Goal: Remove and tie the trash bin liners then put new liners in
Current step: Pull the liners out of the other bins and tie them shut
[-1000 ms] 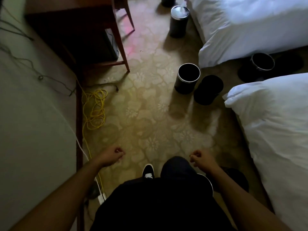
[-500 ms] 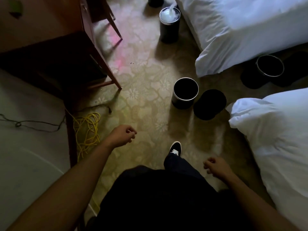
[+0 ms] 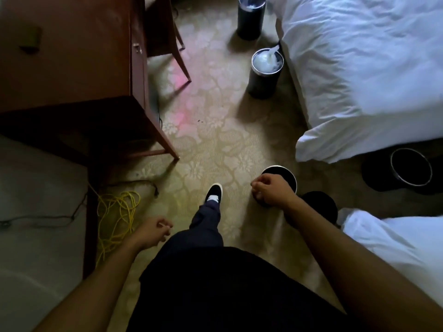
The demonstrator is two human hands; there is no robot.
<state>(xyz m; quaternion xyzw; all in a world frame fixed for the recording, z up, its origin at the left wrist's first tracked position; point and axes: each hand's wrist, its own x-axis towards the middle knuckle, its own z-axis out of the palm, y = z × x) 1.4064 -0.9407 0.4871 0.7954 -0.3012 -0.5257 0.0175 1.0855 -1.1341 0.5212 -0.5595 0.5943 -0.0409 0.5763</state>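
The left hand [image 3: 153, 232] and the right hand [image 3: 272, 190] are empty, fingers loosely curled. The right one hangs over a round dark metal bin with silver rim [image 3: 279, 167]; the white plastic liner [image 3: 266, 62] sits in a farther bin [image 3: 261, 82] beside the white bed [image 3: 359, 68]. In this dim light the black shoe [image 3: 214, 194] could kick the near bin over

The surface [image 3: 72, 56] stands at ten o'clock, a coiled cable [image 3: 117, 212] at eight. At one o'clock a far bin [image 3: 251, 22] stands behind a nearer bin [image 3: 263, 77], beside the far bed [image 3: 359, 68]; a third bin [image 3: 411, 170] sits at three, between it and the near bed [image 3: 395, 248].
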